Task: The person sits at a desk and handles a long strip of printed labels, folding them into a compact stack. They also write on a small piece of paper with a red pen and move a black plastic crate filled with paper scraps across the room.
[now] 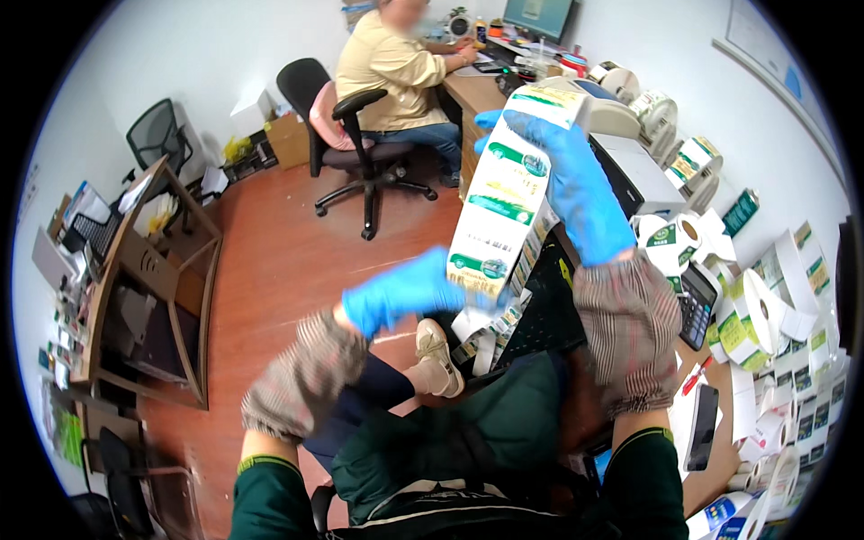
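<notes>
A strip of printed labels (503,196), white with green and yellow print, stretches at a slant between my blue-gloved hands. My right hand (557,158) grips its upper end, where it loops over the fingers. Lower down, my left hand (412,287) is closed at the lower end of the strip, partly hidden and slightly blurred. More of the label strip (499,331) hangs in folds below and behind, over a black container or surface (550,304) with small light specks.
On the desk at the right are label rolls (749,320), a calculator (698,300), a smartphone (702,428), a red pen (696,376) and a label printer (638,175). A co-worker (391,74) sits on an office chair (358,152) ahead. A wooden desk (115,290) stands left.
</notes>
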The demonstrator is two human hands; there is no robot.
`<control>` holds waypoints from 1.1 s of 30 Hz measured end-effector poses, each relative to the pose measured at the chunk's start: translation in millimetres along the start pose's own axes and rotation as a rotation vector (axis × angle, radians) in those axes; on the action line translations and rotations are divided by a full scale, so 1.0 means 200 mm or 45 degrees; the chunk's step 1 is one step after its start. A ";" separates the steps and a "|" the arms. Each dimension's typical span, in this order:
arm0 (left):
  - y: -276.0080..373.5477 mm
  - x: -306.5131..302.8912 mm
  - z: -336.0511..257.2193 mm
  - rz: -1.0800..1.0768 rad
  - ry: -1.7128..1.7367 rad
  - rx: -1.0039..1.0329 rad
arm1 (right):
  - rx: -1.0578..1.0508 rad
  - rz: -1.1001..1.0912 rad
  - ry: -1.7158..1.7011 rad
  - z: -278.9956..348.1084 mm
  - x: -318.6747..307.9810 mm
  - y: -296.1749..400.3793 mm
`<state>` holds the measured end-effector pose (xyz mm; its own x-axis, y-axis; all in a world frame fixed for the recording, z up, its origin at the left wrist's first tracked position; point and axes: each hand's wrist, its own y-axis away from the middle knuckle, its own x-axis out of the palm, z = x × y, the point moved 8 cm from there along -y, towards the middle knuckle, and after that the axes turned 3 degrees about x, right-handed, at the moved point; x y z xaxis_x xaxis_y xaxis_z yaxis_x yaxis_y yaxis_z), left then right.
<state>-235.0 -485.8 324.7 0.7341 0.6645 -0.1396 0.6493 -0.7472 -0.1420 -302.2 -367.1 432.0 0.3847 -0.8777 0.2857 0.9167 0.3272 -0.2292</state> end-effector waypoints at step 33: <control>0.27 0.18 0.24 0.036 0.624 -0.419 | -0.052 0.210 -0.519 -0.39 0.13 0.37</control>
<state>-182.5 -501.3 264.9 0.7074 0.6190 0.3411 0.5983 -0.7814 0.1773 -232.6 -392.6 350.2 0.5440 -0.6023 0.5842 0.8377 0.4302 -0.3366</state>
